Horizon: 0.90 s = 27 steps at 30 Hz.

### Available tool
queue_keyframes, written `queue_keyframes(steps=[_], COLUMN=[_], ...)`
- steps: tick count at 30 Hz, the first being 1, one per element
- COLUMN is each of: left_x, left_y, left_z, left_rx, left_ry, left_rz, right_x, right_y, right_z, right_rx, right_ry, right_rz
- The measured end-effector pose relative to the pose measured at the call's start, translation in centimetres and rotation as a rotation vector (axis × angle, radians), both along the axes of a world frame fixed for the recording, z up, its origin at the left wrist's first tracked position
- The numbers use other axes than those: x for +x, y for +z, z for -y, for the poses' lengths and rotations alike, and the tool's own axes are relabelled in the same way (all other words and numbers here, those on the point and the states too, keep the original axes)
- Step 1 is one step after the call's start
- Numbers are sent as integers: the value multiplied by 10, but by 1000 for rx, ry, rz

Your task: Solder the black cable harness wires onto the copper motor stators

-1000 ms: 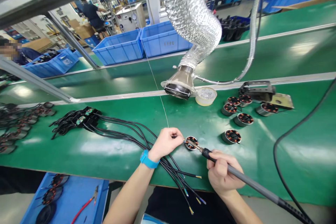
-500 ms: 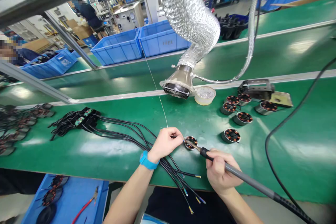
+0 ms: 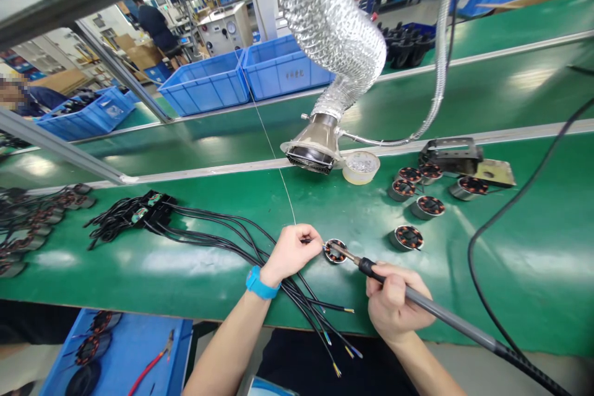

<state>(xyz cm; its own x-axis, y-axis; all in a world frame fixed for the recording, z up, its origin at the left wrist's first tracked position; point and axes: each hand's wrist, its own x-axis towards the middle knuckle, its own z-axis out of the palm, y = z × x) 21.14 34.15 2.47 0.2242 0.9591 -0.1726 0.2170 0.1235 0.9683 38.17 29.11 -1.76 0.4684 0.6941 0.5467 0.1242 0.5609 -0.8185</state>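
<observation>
My right hand (image 3: 400,303) is closed round the grey handle of a soldering iron (image 3: 417,300). The iron's tip reaches over the ring-shaped motor coil (image 3: 335,251), which has copper windings and lies on the green bench. At the coil's left edge, my left hand (image 3: 293,250), with a blue wristband, pinches a black cable (image 3: 305,241) whose thin wire ends point at the coil. A thin pale wire (image 3: 281,172) hangs from above and runs down behind this hand. Several black cables (image 3: 241,252) with bare coloured ends pass beneath the left wrist.
Several motor coils (image 3: 427,206) stand on the right, near a metal stand (image 3: 452,154). Beyond my hands are a fume hose nozzle (image 3: 310,147) and a round tub (image 3: 361,167). A blue tray (image 3: 134,346) with red-handled pliers (image 3: 151,371) sits lower left. A black cord (image 3: 482,247) curves at right.
My right hand has drawn slightly right and back, with the soldering iron's tip shifting a little over the coil. The left hand keeps its pinch in nearly the same place.
</observation>
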Motion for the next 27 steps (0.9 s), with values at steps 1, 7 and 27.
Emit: queue_keyframes(steps=[1, 7, 27], left_x=[0, 0, -1], left_y=[0, -2, 8], left_z=[0, 0, 7], left_rx=[1, 3, 139], left_ry=[0, -1, -71], left_rz=[-4, -15, -19], right_x=[0, 1, -7], right_y=[0, -3, 19], right_z=[0, 2, -23], right_rx=[-2, -26, 62], right_ry=[0, -4, 215], right_rz=[-1, 21, 612])
